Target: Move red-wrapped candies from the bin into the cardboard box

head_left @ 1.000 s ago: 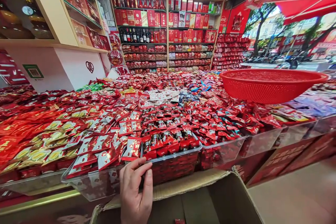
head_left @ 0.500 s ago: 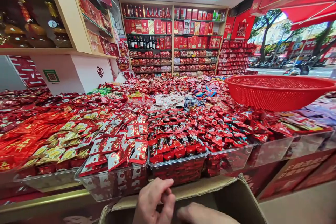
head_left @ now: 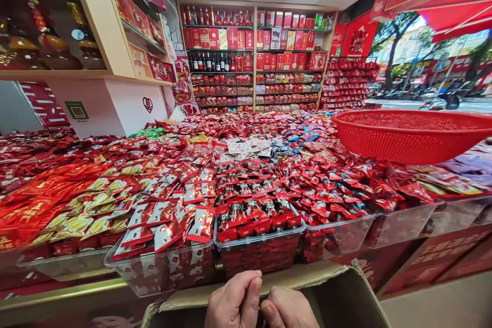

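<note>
red plastic, pierced all over with small holes, forms the wide basket (head_left: 407, 143) that sits on the packets at the right of the head view, covering part of the heaps. far off, wooden shelves (head_left: 255, 56) carry bottles and boxes, and at the left a cabinet (head_left: 92, 15) juts out above the goods. nothing of these reaches the hands; only the tubs stand close, just beyond them.

a clear tub (head_left: 154, 271) at the near left is heaped with red-and-white packets (head_left: 167, 233), some rising above its rim. just right of it, a second clear tub (head_left: 261, 240) holds red-and-black packets (head_left: 249, 210), set in closer rows. below and nearer, a cardboard box (head_left: 323, 272) stands open, its inside in shadow and partly hidden by the hands.

the left hand (head_left: 235, 300) and right hand (head_left: 290, 307) are just beside each other over the box. the left has its thumb up against a bent forefinger; the right has its fingers curled inward. whether either has hold of anything cannot be told. the wrappers look glossy and crinkled, the box rim rough and uneven, the tubs smooth and see-through.
</note>
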The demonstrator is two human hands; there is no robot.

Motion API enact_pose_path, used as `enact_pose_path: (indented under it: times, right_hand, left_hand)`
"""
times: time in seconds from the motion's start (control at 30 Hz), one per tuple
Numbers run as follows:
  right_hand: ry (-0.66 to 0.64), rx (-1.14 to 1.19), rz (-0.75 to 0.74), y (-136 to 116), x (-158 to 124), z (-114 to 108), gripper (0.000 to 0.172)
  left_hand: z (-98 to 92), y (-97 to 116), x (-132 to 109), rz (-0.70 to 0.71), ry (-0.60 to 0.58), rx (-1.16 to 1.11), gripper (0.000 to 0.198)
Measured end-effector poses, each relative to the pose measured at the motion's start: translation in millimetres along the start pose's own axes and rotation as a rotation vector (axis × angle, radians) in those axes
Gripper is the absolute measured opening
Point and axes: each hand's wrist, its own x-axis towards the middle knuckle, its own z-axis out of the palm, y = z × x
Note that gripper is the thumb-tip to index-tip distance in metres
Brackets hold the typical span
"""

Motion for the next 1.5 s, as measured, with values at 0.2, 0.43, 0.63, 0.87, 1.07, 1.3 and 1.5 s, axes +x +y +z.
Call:
enact_pose_path:
  times: [0.2,0.43,0.63,0.87,1.07,1.3,1.5]
  right_hand:
    - [0.179,-0.095,-0.025,1.1,-6.5,2.0,0.043]
    - [-0.063,0.171,0.351,-6.1,8.2,-18.1,0.041]
    - [0.004,0.287,0.443,-13.5,10.1,-17.6,0.043]
    - [0.049,0.145,0.231,-10.1,14.9,-30.7,0.039]
    - [0.056,-0.023,-0.111,-6.6,17.7,-47.5,0.014]
    - [0.042,0.062,-0.088,-12.7,13.9,-44.0,0.027]
    - [0.010,0.416,0.410,-13.3,5.3,-33.3,0.015]
  left_hand:
    - [1.6,10.7,3.4,-0.232,0.020,-0.068,0.017]
    - [0.0,12.2,7.4,-0.395,-0.084,-0.098,0.020]
    - [2.4,14.8,5.0,-0.502,-0.070,-0.177,0.027]
    - [0.0,22.1,10.2,-0.658,-0.075,-0.274,0.037]
    - [-5.5,26.7,14.8,-0.768,-0.224,-0.481,0.044]
    - [-6.8,23.1,19.1,-0.697,-0.202,-0.552,0.031]
    - [-4.7,12.1,19.2,-0.641,-0.143,-0.432,0.022]
